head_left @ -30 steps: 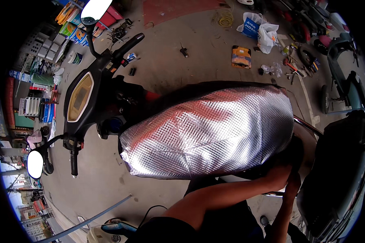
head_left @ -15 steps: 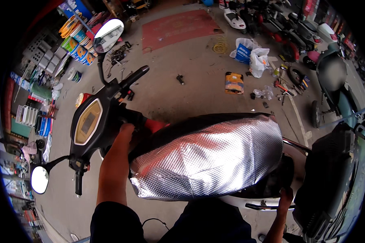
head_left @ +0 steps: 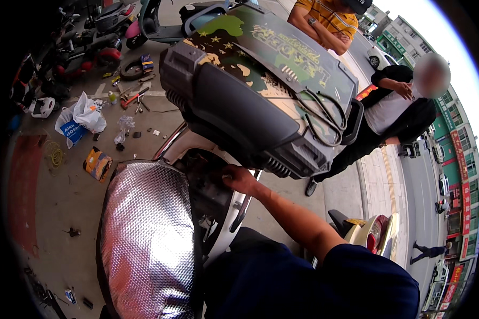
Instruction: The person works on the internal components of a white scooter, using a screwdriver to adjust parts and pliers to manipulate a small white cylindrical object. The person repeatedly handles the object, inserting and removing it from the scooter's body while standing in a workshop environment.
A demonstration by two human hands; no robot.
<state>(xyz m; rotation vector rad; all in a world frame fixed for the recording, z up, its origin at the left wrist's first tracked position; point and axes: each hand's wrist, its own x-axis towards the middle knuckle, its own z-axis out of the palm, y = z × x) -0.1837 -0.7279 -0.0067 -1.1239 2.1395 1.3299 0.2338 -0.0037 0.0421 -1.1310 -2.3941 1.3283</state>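
Observation:
My right hand (head_left: 240,179) reaches into the dark opening (head_left: 205,178) behind the scooter's seat. Its fingers are curled closed at the opening's edge; what they hold, if anything, is hidden. A silver, quilted reflective cover (head_left: 149,234) with black edging lies over the seat, left of that arm. Pale body trim (head_left: 233,215) and a chrome rail (head_left: 171,141) border the opening. Just beyond the hand stands a large dark rear box (head_left: 245,106), its lid camouflage-patterned with a black cord (head_left: 324,119) lying on top. My left hand is out of the picture.
Two people stand past the box, one in a yellow striped shirt (head_left: 327,26), one in a dark jacket (head_left: 394,106). Plastic bags (head_left: 88,114), tools (head_left: 135,98) and a tyre (head_left: 132,70) lie on the floor. Another scooter's pale tail (head_left: 375,231) is close at right.
My view has swung right toward the scooter's rear and street, so the handlebars and my left hand left the picture. My right hand moved from beside the side rail into the opening behind the seat.

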